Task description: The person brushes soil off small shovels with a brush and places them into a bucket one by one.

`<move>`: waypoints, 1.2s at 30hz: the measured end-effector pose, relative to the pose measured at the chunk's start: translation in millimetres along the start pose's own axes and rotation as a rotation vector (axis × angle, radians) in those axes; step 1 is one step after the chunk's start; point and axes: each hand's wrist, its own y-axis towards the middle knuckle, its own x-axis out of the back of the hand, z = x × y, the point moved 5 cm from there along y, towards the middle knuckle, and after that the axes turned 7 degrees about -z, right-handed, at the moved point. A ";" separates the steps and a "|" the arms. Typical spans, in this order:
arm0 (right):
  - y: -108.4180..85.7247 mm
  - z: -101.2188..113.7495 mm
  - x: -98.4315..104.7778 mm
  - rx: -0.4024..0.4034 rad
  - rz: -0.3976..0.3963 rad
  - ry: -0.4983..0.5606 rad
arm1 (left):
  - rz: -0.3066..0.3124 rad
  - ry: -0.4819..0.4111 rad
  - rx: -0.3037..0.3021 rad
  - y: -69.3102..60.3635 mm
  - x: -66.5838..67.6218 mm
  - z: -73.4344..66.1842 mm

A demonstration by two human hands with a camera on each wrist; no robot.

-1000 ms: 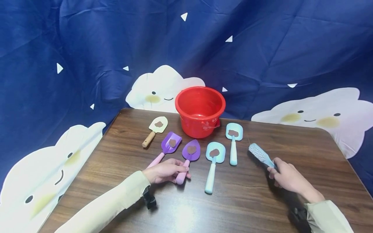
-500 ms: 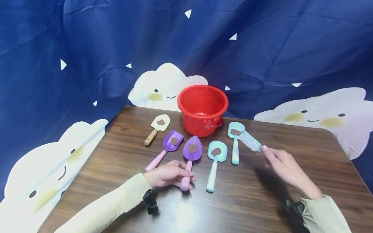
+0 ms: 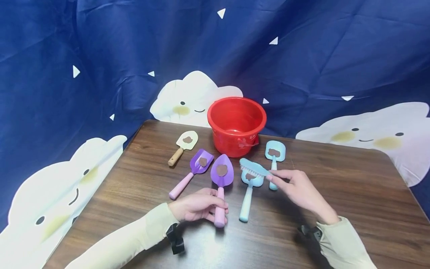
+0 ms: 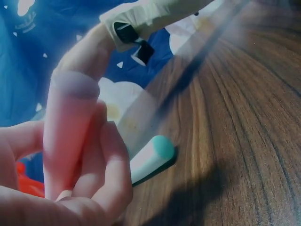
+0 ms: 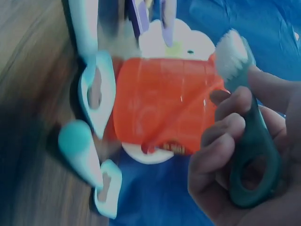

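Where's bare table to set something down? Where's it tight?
Bare: table right of the back blue shovel and right hand, out to the right edge; front strip between the sleeves; left edge beside the wooden-handled trowel. Tight: in front of the red bucket, where the left hand grips a purple shovel and the brush overhangs the front blue shovel.

The person is wearing long cream sleeves: the left sleeve is showing near seven o'clock in the head view, the right sleeve near four. A boxy black mount is jutting from the left cuff at five o'clock; a dark counterpart is sitting at the right cuff's nine o'clock.
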 end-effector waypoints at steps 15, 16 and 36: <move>15.3 26.7 -51.8 0.173 0.083 0.034 | 0.092 -0.074 0.020 -2.0 -15.0 2.2; 15.6 26.7 -52.9 0.168 0.098 0.038 | 0.096 -0.085 0.030 -2.4 -15.9 2.3; 15.8 29.7 -55.7 0.252 0.172 -0.040 | 0.079 -0.125 0.035 -6.1 -13.7 2.3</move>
